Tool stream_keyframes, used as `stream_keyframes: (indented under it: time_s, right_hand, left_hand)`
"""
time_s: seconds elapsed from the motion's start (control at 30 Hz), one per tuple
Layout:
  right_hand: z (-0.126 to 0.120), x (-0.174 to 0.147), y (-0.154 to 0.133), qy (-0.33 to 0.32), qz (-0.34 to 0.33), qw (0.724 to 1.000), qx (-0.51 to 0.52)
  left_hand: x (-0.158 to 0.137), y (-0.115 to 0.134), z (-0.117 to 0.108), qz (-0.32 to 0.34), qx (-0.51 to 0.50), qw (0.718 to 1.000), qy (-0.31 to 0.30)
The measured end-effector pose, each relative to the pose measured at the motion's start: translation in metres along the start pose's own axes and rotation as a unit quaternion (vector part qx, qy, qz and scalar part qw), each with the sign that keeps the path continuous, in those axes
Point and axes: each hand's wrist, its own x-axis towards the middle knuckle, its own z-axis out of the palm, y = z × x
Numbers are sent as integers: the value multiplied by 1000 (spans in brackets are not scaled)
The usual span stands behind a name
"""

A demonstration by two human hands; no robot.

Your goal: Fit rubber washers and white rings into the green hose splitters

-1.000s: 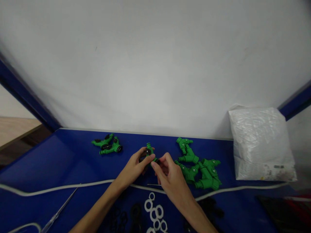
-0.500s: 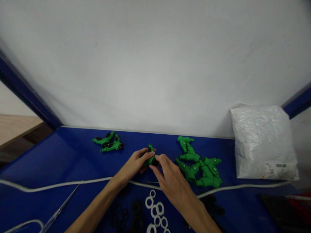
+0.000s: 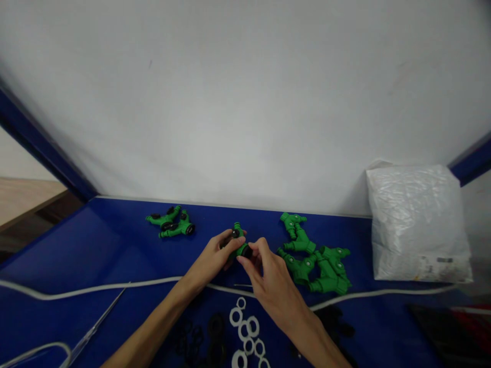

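My left hand [image 3: 222, 251] is closed around a green Y-shaped hose connector [image 3: 240, 249] with black fittings, held just above the blue table. On the connector's right end sits a black collar [image 3: 247, 251], and the thumb and fingertips of my right hand [image 3: 264, 266] are pinched on it. Below my hands lie several white ring washers [image 3: 245, 329], with black rings [image 3: 215, 327] to their left. Two similar green connectors with black fittings [image 3: 174, 224] rest at the back left. To the right, several plain green connectors [image 3: 314, 263] lie in a loose pile.
A white cord [image 3: 95, 291] runs across the blue table [image 3: 126, 240]. Metal tweezers [image 3: 95, 324] lie at the left front. A white plastic-wrapped package [image 3: 418, 225] stands at the right. Dark parts [image 3: 335, 324] lie beside my right forearm, and a white wall rises behind.
My right hand's fingers have shifted slightly around the black collar, showing more of it. The left hand keeps its hold on the connector. Other objects stay in place.
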Motion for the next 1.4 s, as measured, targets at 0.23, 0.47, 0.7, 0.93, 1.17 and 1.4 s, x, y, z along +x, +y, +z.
stream_keyframes:
  time_s: [0.23,0.47,0.7,0.93,1.17,1.4]
  right_hand:
    - [-1,0,-2,2,13,999,30]
    - [-2,0,-5,7,14,999,50]
    - [-3,0,-5,14,31,997,62]
    - [-4,0,-5,15,48,994,94]
    - [0,0,0,18,63,987,144]
    - [0,-1,0,15,65,982,179]
  left_hand:
    - [-1,0,0,4,5,1000,10]
    - [-3,-1,0,19,20,999,17]
    - [-4,-1,0,54,56,996,54]
    - [-6,1,0,66,69,994,59]
    - [-8,4,2,79,77,992,62]
    - [-9,6,3,85,75,991,66]
